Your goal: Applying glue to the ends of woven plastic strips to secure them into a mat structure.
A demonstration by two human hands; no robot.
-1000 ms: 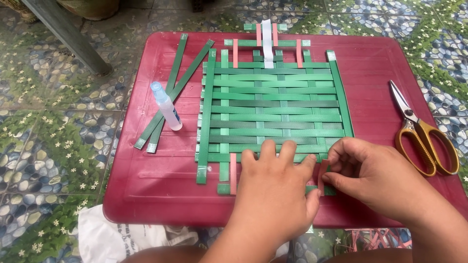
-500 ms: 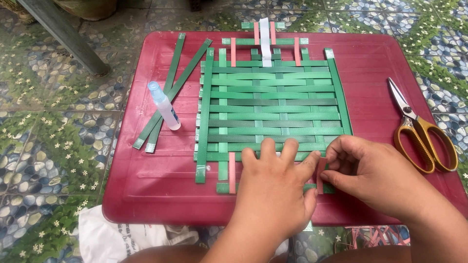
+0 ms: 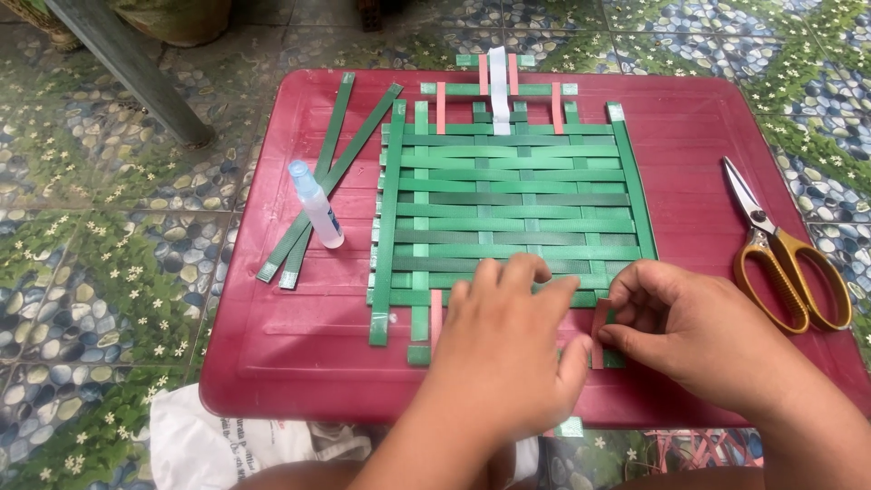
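Right now both hands work at the near edge of the woven mat (image 3: pixel 508 204) of green strips, which lies flat in the middle of the red tray table (image 3: pixel 272 345). The left hand (image 3: pixel 508 349) lies spread and palm-down on the mat's near rows, fingers loosely extended, pinning them rather than gripping anything. The right hand (image 3: pixel 694 331), at the mat's near right corner, has thumb and forefinger pinched closed on the end of a pink strip (image 3: pixel 601 318) standing upright in the weave. To do this well, I judge the flat hand should keep steady pressure so the rows do not slide while the pinched end is tucked snugly against its neighbours. A glue bottle (image 3: pixel 316 204) lies left of the mat beside loose green strips (image 3: pixel 331 172); scissors (image 3: pixel 785 254) rest well to the mat's right.
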